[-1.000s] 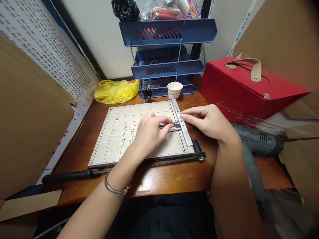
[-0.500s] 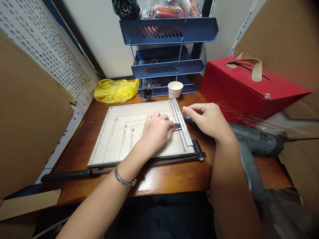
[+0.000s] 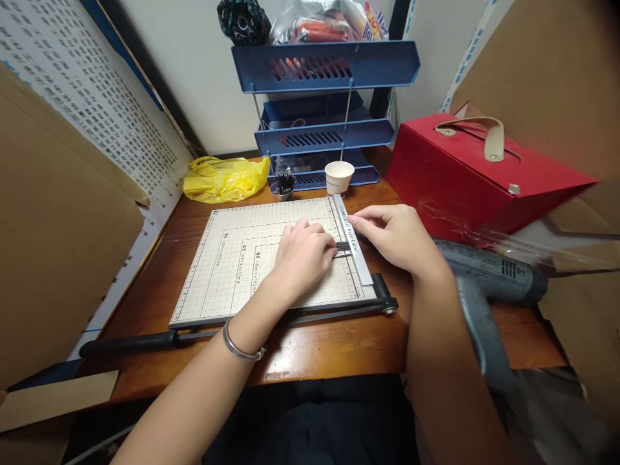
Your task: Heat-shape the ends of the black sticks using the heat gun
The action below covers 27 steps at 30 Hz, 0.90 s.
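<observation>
A paper cutter (image 3: 227, 271) with a gridded white board lies on the wooden table. My left hand (image 3: 306, 252) rests on the board, fingers closed on a small bundle of thin black strands (image 3: 343, 246). Those strands lie flat, pointing right against the pale metal guide strip (image 3: 356, 252). My right hand (image 3: 392, 232) is closed in a pinch at the right edge of the guide strip; what it holds, if anything, is too small to make out. The cutter's long black handle (image 3: 128, 342) lies along the board's near side.
Behind the board stand a small cup of black strands (image 3: 285, 186), a white paper cup (image 3: 339, 177), a yellow plastic bag (image 3: 225, 181) and blue stacked trays (image 3: 324, 64). At the right are a grey heat gun (image 3: 484, 268) and a red box (image 3: 455, 181). Cardboard (image 3: 62, 226) flanks the left side.
My right hand has shifted slightly left and down, bringing its pinched fingertips to the guide strip. My left hand stays on the black strands. The camera view has shifted slightly.
</observation>
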Tool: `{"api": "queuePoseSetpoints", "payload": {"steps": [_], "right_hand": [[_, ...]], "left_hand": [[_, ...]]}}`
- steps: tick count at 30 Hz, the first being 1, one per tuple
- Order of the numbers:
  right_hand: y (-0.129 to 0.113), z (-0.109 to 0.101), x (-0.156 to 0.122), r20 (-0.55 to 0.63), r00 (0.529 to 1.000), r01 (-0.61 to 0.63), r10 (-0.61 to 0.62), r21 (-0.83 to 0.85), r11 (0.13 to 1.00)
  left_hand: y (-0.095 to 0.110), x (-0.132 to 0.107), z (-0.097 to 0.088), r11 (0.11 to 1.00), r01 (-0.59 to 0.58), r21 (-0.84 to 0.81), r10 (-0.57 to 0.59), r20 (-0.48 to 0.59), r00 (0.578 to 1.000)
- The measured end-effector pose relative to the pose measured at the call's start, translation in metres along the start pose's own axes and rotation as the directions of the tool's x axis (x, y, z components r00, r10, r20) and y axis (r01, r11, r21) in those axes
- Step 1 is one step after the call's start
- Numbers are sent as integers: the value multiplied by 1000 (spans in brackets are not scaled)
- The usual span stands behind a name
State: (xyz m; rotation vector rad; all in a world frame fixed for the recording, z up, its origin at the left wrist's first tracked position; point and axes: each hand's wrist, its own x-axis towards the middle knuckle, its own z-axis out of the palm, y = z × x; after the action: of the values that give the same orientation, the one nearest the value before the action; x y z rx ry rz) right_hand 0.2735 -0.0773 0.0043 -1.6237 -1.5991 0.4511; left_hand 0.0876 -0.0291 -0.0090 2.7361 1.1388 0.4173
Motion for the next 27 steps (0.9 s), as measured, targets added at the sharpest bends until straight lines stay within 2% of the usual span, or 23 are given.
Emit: {"api": "queuePoseSetpoints", "payload": {"steps": [7,11,14,27], "right_hand": [[2,0,0,12,1000,8,-8,-12,1000],[2,0,0,11,1000,4,-4,-12,1000],[2,1,1,16,1000,1,-1,-5,1000],[0,1,-1,36,999,-13,13,4,1000]], "left_hand": [[-4,-6,0,999,8,-50,-10,-37,999],[-4,-12,-2,995,-1,-98,0,-7,1000],[-3,-12,-2,998,-13,-68,14,21,1000],[-1,-5,1,1000,-22,-12,22,1,1000]]}}
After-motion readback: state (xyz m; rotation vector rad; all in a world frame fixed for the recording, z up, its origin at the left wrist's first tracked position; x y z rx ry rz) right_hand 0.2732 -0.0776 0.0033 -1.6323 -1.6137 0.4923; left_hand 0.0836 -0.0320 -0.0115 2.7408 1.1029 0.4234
